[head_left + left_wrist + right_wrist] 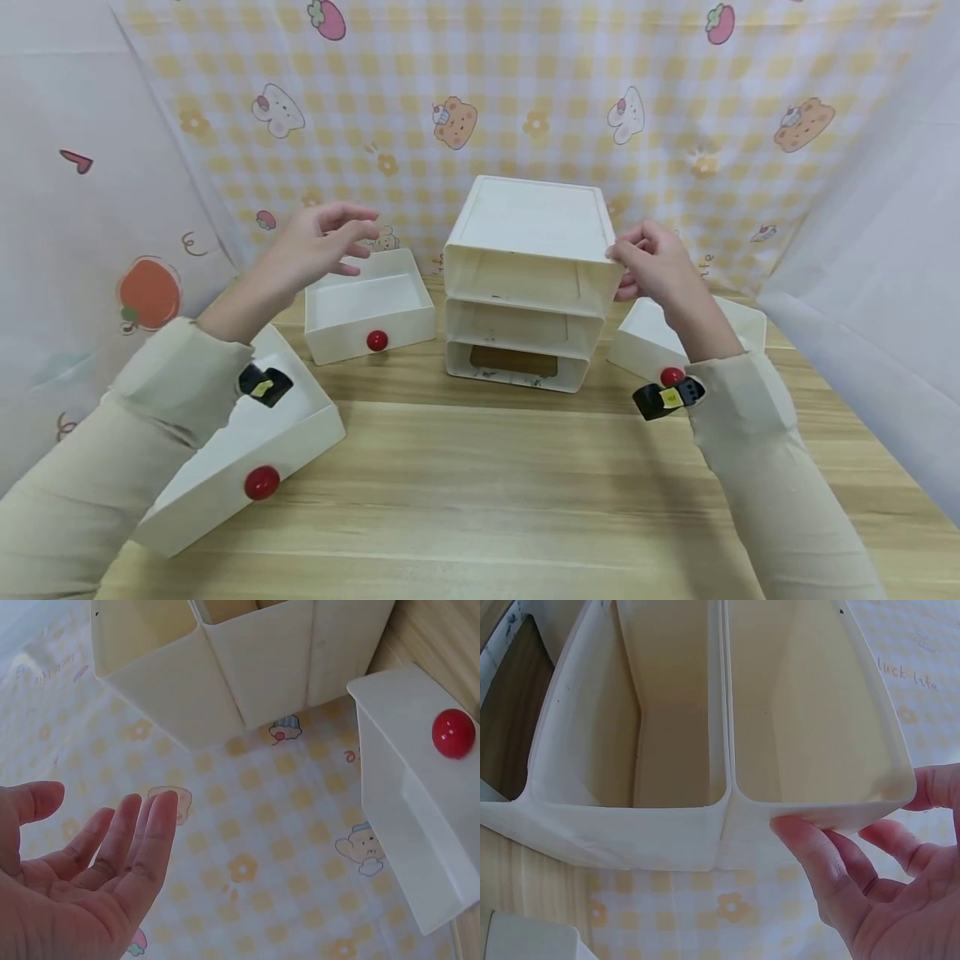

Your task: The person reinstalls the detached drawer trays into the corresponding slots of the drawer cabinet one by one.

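Observation:
A white drawer cabinet (525,317) with three stacked, drawerless compartments stands at the back middle of the table. My right hand (654,262) holds its upper right front corner; in the right wrist view the thumb and fingers meet the top panel and side wall near the front edge. To the left of the cabinet, my left hand (330,242) hovers with relaxed fingers, touching nothing. Below that hand sits a white drawer (367,329) with a red round knob (377,340). In the left wrist view, this drawer (409,787) lies beside the cabinet (259,667).
A larger white drawer (300,437) with a red knob (262,482) lies angled at the front left, under the left forearm. Another drawer (637,342) stands right of the cabinet, partly hidden by the right arm. A patterned curtain (525,83) hangs behind the wooden table (480,475).

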Tool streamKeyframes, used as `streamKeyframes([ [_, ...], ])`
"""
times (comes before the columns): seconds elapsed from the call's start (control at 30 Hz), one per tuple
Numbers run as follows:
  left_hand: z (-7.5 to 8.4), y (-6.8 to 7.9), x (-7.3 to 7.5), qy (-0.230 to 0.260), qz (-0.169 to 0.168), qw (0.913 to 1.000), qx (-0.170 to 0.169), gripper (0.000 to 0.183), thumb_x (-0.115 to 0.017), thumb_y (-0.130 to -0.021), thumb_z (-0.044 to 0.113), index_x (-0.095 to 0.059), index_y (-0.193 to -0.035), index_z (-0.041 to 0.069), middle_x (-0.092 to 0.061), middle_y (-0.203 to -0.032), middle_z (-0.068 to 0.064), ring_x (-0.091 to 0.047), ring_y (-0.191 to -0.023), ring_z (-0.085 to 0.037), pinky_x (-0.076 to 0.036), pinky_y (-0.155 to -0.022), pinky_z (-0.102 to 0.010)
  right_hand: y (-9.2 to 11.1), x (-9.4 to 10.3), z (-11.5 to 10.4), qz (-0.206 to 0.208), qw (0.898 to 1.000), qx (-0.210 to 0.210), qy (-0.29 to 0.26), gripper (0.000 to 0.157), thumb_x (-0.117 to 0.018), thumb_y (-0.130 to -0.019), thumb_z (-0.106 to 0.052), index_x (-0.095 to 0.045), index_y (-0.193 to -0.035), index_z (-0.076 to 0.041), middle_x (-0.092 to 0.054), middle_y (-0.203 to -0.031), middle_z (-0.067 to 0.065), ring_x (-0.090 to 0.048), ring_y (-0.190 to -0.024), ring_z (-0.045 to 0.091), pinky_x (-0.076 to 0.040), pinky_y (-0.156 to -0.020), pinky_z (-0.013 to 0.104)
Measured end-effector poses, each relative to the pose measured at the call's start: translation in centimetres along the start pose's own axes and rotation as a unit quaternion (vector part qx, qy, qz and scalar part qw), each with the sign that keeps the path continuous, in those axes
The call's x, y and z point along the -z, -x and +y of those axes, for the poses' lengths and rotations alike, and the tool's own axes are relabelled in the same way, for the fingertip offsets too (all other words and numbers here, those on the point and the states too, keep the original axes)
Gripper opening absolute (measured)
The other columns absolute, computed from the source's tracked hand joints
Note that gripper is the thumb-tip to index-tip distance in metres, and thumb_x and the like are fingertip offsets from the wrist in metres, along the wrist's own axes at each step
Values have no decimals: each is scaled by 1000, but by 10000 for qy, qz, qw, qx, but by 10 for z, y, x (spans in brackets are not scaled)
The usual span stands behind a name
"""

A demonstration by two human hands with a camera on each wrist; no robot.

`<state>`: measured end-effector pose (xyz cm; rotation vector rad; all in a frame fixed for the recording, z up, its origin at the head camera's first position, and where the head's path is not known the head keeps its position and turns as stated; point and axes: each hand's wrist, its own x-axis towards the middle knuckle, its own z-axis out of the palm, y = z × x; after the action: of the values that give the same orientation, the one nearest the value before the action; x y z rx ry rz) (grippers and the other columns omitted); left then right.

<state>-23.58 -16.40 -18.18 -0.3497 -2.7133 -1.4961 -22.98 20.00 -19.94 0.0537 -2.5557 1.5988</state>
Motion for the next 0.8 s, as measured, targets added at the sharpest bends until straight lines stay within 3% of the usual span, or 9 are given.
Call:
streamKeyframes([
  [0.17,-8,14,14,-160,197,9996,-135,46,-44,-96,35,-47,-134,9,-54,-129,-17,-59,-84,5,-56,-71,-17,0,1,-1,-61,10000,0,-57,11,-50,-91,-18,-44,-94,-10,-46,-90,4,-56,-58,8,-55,-54,19],
  [0.33,-19,30,32,-453,278,9986,-72,49,-43,-97,38,-43,-136,9,-52,-132,-18,-57,-82,11,-54,-69,-14,0,1,0,-43,10000,-4,-61,11,-50,-91,-18,-44,-93,-10,-46,-89,4,-56,-58,9,-55,-54,20],
  [0.5,-35,48,52,-424,428,9982,-22,49,-45,-95,41,-43,-136,14,-52,-129,3,-57,-90,10,-54,-70,-12,0,1,2,-48,10000,59,-61,11,-50,-91,-18,-44,-94,-9,-45,-90,7,-57,-60,10,-56,-55,21],
  [0.57,-41,56,59,-384,519,9979,-36,45,-47,-95,40,-45,-134,17,-54,-121,14,-57,-91,9,-53,-70,-11,1,1,2,-26,10000,76,-51,11,-50,-91,-18,-43,-94,-9,-45,-90,7,-57,-60,11,-56,-56,21],
  [0.8,-61,81,82,-516,785,9956,19,22,-47,-96,32,-50,-117,38,-57,-94,35,-60,-78,10,-52,-62,-10,2,1,2,-19,9999,103,-121,11,-51,-91,-17,-44,-92,-9,-45,-85,3,-56,-61,11,-56,-55,21],
])
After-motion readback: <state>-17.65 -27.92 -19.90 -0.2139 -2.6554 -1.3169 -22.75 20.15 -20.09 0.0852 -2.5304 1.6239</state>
